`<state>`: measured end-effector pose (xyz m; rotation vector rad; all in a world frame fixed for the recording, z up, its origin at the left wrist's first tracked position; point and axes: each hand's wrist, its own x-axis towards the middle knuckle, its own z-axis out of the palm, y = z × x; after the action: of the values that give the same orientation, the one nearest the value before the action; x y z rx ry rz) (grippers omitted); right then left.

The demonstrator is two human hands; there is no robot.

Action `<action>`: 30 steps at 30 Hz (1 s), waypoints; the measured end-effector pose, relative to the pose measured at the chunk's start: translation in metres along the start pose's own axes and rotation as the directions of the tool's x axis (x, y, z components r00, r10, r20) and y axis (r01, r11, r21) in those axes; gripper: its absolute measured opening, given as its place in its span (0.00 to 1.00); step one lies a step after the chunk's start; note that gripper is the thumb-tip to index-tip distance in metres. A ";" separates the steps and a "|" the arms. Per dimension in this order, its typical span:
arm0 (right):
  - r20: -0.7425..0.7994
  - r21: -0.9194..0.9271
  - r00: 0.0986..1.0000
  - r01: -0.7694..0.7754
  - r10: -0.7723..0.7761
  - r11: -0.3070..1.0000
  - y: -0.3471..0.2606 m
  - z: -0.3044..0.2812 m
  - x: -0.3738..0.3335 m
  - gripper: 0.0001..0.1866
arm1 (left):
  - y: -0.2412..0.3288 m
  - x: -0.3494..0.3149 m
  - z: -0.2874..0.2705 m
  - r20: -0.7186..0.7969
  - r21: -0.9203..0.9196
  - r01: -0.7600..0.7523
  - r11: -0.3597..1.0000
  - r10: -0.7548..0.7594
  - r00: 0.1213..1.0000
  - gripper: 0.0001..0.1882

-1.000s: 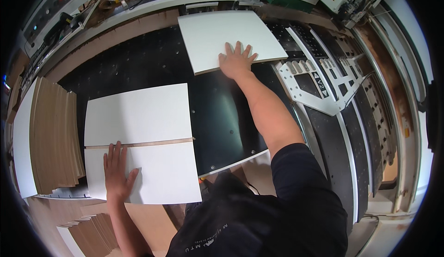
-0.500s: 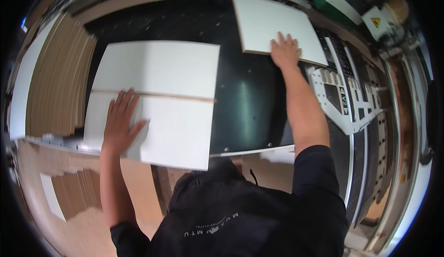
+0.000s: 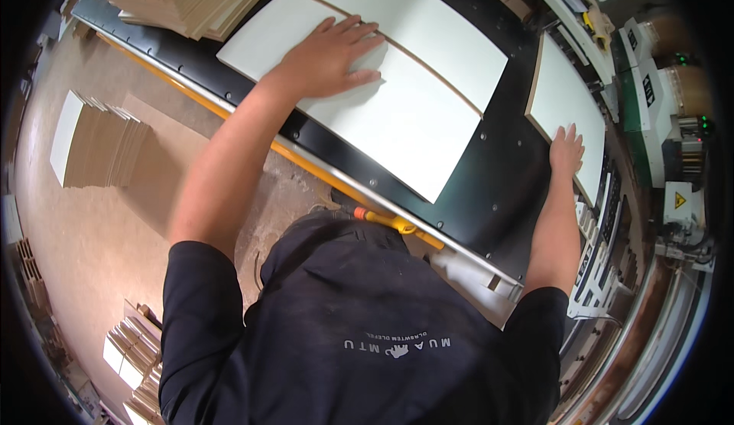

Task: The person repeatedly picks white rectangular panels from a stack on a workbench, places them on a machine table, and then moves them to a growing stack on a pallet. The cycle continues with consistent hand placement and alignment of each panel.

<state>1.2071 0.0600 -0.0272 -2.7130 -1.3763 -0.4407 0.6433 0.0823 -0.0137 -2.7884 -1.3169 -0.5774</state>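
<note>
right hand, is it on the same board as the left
No, the right hand is on a separate white board, across black tabletop from the left hand.

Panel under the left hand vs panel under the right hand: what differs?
The left-hand panel lies alongside another white panel, a brown strip between them; the right-hand panel lies apart from both.

The left hand spreads across the left-hand panel; the right hand lies over the right-hand panel's near edge.

Both are flat, with plain white faces.
</note>
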 end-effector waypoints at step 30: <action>0.119 -0.093 0.988 -0.083 0.094 0.992 0.000 -0.001 0.007 0.32 | 0.025 -0.002 -0.002 0.000 -0.186 0.002 0.983 -0.002 1.000 0.33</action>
<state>1.2106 0.0651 -0.0242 -2.9043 -1.2854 -0.3399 0.6603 0.0639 -0.0091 -2.9325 -1.3311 -0.7374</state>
